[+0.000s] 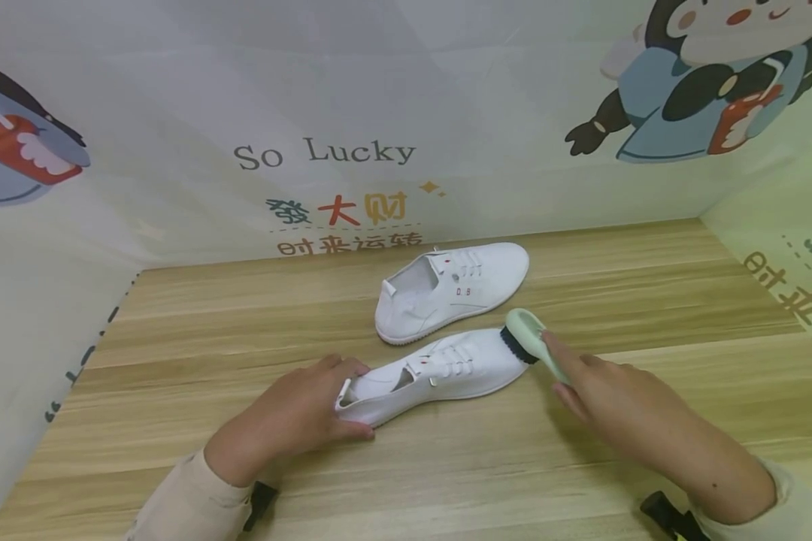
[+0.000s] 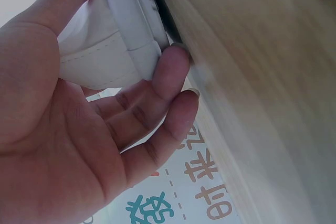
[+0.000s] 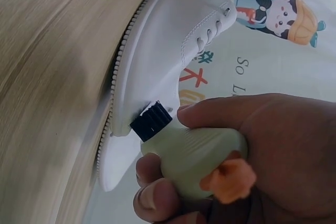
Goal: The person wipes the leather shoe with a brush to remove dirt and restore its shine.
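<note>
A white lace-up shoe [image 1: 386, 398] lies on the wooden table with its toe to the right. My left hand [image 1: 304, 409] grips its heel, thumb on the near side and fingers around the far side; the left wrist view shows fingertips under the heel's sole edge [image 2: 144, 14]. My right hand [image 1: 609, 398] holds a pale green scrub brush [image 1: 526, 330] by its handle. Its dark bristles [image 3: 151, 121] touch the shoe's toe. A blurred orange piece [image 3: 230, 179] shows by the brush handle. Behind lies the matching white shoe [image 1: 494, 278], toe also to the right.
The wooden table [image 1: 210, 323] runs back to a pale printed backdrop [image 1: 487, 98] with lettering and cartoon figures. Similar printed sheets stand along the left and right sides. A dark strap end [image 1: 260, 503] hangs at the left wrist, another dark piece [image 1: 666, 515] at the right.
</note>
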A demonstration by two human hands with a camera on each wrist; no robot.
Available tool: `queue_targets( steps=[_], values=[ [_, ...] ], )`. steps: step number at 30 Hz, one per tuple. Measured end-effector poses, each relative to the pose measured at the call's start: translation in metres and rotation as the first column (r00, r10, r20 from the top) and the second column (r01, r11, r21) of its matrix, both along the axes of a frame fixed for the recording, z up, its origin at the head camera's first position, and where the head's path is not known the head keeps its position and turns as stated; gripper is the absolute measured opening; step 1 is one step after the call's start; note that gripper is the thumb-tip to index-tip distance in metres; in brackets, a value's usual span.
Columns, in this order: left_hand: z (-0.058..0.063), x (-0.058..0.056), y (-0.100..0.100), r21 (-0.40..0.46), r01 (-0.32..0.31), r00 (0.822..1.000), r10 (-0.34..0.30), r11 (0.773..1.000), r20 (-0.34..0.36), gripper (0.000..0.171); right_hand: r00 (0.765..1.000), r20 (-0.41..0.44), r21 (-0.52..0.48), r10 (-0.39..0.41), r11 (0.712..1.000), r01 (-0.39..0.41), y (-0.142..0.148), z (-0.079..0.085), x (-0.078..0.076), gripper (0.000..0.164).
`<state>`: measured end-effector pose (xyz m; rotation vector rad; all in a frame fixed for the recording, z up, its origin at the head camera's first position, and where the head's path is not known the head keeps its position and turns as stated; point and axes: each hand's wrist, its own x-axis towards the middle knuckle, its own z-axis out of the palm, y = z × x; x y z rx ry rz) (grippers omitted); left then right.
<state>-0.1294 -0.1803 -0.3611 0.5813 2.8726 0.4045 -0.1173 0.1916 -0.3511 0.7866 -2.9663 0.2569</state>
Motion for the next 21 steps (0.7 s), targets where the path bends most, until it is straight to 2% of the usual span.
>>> queue_targets(
  steps=[7,13,21],
  values=[
    [0.0003,0.0003,-0.0004,-0.006,0.001,1.0,-0.001,1.0,0.002,0.074,0.999,-0.02,-0.048,0.042,0.998,-0.043,-0.0015,-0.0002,0.0016,0.064],
    [0.0018,0.0006,0.0,-0.003,0.005,1.0,-0.005,1.0,-0.004,0.073,0.997,-0.004,-0.075,0.082,0.994,-0.082,-0.0052,0.0023,0.0052,0.068],
    [0.001,0.0004,-0.0002,-0.003,0.009,1.0,-0.009,1.0,-0.003,0.072,0.997,0.013,-0.076,0.081,0.994,-0.08,-0.0086,0.0029,0.0075,0.068]
  ],
)
